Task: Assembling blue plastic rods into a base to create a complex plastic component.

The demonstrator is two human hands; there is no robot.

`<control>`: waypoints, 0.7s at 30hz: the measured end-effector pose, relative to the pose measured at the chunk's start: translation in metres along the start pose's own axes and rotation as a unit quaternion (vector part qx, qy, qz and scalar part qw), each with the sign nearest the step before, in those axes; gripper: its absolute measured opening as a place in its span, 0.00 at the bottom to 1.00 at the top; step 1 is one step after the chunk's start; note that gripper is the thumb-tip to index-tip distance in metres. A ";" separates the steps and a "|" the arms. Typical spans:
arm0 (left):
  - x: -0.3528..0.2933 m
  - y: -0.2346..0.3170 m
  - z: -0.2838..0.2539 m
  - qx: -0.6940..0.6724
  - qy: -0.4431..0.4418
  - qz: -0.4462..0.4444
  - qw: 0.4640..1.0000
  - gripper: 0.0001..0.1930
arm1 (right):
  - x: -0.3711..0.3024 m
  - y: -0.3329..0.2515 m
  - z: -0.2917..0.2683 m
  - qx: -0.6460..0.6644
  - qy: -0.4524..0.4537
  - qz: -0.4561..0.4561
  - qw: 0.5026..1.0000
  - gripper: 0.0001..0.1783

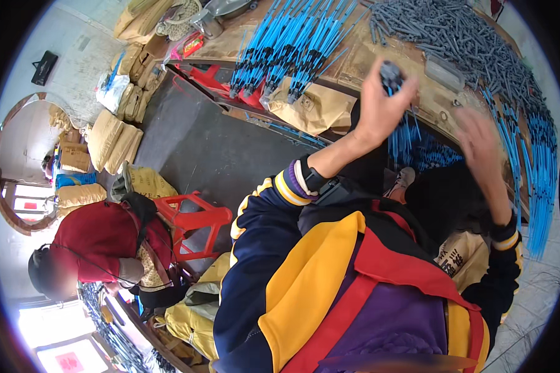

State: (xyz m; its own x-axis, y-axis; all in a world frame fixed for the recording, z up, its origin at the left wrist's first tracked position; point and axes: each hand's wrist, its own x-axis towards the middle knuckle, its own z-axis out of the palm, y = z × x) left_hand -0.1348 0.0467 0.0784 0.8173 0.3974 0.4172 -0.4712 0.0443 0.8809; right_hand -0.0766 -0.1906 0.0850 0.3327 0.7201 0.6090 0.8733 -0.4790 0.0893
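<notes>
Left hand [378, 107] gripped dark bundle [391, 76] left of clear tray [445, 74]; right hand [478, 142], fingers released, below tray; grey sticks [457, 34] crowded tray's far side; blue rods [295, 43] fanned left

Gap between left hand [387, 99] and right hand [481, 142], gray heap [463, 40] beyond, blue rods [543, 180] rightward

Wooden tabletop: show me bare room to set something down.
Bare wood shows between the fanned blue rods and clear plastic box, and another patch between those rods and the metal cup. Heaped grey pieces crowd the far right.
</notes>
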 end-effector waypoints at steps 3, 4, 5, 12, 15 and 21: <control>0.015 0.021 0.000 -0.072 0.088 0.092 0.989 0.10 | 0.005 -0.081 -0.052 0.324 -0.088 -0.073 0.939 0.08; 0.020 0.037 -0.007 -0.054 0.111 0.101 0.987 0.11 | -0.002 -0.098 -0.054 0.427 -0.140 -0.082 0.889 0.07; 0.025 0.057 -0.025 -0.037 0.135 0.109 0.984 0.12 | -0.003 -0.116 -0.044 0.491 -0.168 -0.080 0.851 0.06; 0.056 0.006 -0.080 -0.433 0.040 -0.120 0.893 0.15 | -0.019 -0.105 0.044 0.812 -0.098 0.296 0.494 0.24; 0.042 -0.025 -0.050 -0.503 0.044 -0.177 0.845 0.15 | -0.020 -0.069 0.045 0.745 0.058 0.313 0.586 0.26; 0.017 -0.099 0.006 -0.481 0.109 -0.326 0.806 0.15 | -0.027 -0.037 0.038 0.610 0.308 0.273 0.678 0.23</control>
State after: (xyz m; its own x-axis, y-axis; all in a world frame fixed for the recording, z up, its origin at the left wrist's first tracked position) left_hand -0.0719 0.0436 -0.0002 0.9672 0.1493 -0.2054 -0.0902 0.9581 0.2719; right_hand -0.1041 -0.1736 0.0352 0.8406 0.0776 0.5360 0.4498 0.4512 -0.7708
